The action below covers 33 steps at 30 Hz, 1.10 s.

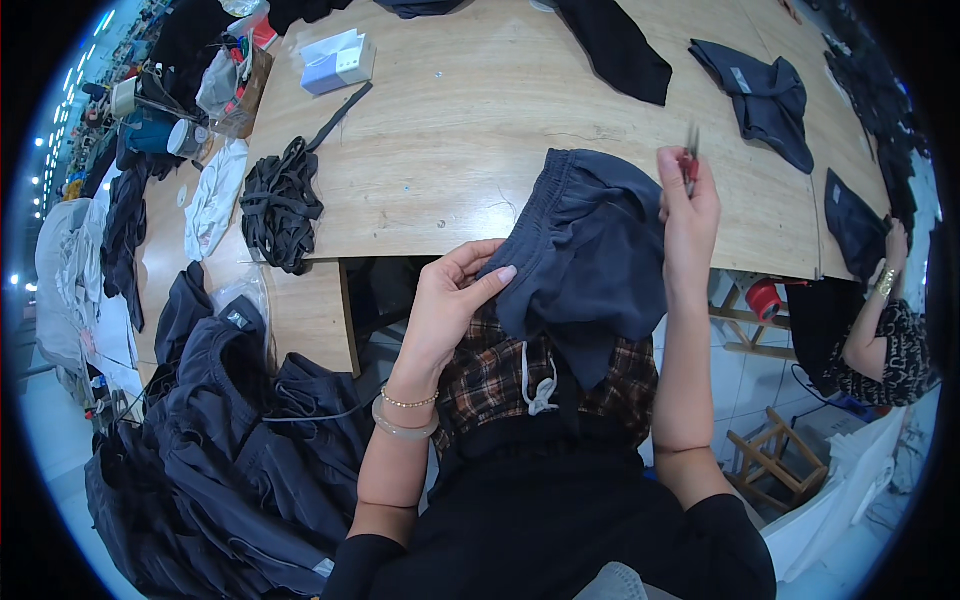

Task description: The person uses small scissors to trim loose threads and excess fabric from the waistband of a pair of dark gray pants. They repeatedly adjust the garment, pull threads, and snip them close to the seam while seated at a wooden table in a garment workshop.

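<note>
Dark blue-grey shorts (600,240) with a gathered elastic waistband hang over the table's near edge and onto my lap. My left hand (450,290) pinches the waistband at its left end, thumb on top. At the garment's right side, my right hand (690,210) is closed around small red-handled thread snips (689,165). The blades point up and away from me and are slightly blurred. Whether the lower fingers of that hand also touch the cloth, I cannot tell.
On the wooden table (420,180) lie a tangle of black strips (283,205), a tissue box (338,63) and more dark pieces (755,95). Dark garments (230,430) are heaped at my left. A co-worker's arm (875,310) handles cloth at the far right, near a wooden stool (778,460).
</note>
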Available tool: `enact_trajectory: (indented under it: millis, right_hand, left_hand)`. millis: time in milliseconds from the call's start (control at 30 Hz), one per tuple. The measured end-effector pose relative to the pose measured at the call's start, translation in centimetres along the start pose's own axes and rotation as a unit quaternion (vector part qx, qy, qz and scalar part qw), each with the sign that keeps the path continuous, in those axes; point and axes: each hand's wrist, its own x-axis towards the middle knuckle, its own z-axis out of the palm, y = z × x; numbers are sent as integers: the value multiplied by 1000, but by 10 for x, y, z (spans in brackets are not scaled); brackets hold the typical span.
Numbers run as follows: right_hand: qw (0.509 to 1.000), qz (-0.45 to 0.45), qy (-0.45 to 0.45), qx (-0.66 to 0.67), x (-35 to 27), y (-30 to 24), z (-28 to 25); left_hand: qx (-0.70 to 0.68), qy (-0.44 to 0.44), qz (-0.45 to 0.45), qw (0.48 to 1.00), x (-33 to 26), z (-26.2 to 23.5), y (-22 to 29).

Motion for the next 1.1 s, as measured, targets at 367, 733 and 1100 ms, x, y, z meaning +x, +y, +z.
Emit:
enact_trajectory:
  millis: [367,733,1100]
  right_hand:
    - [913,-65,-313,-255,-51,-17,8]
    - [889,-93,-320,-314,-52,-28,12]
    - [884,-107,-317,-328,-53,-29,14]
  left_hand:
    - [7,-13,28,999,2,4,6]
    - [31,-15,52,998,1,6,4]
    - [42,-17,58,997,0,7,5]
